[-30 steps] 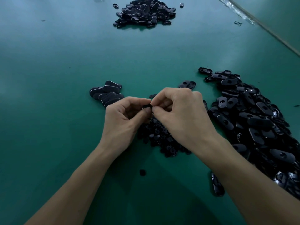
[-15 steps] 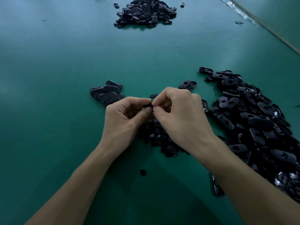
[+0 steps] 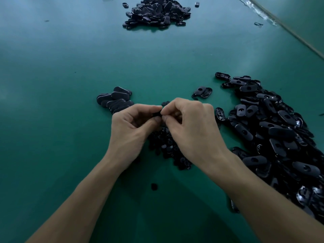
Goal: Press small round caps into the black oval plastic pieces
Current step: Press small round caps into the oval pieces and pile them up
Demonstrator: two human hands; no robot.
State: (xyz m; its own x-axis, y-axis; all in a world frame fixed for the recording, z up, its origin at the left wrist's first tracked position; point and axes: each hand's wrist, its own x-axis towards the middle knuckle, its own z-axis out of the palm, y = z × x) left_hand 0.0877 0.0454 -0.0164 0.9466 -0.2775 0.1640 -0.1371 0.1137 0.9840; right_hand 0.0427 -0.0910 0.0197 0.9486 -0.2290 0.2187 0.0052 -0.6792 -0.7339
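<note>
Slippage threatens: left hand (image 3: 130, 132) and right hand (image 3: 192, 130), fingertips together, pinch a small black piece (image 3: 156, 114) that a skewed press could flick into the cap pile (image 3: 168, 149) below.

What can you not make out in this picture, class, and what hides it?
Head view:
Held piece: covered by fingers of the left hand and right hand; cap seating unclear.
Cap pile: partly under both hands.
Right pile: cut by the right edge.
Far pile: cut by the top edge.
</note>
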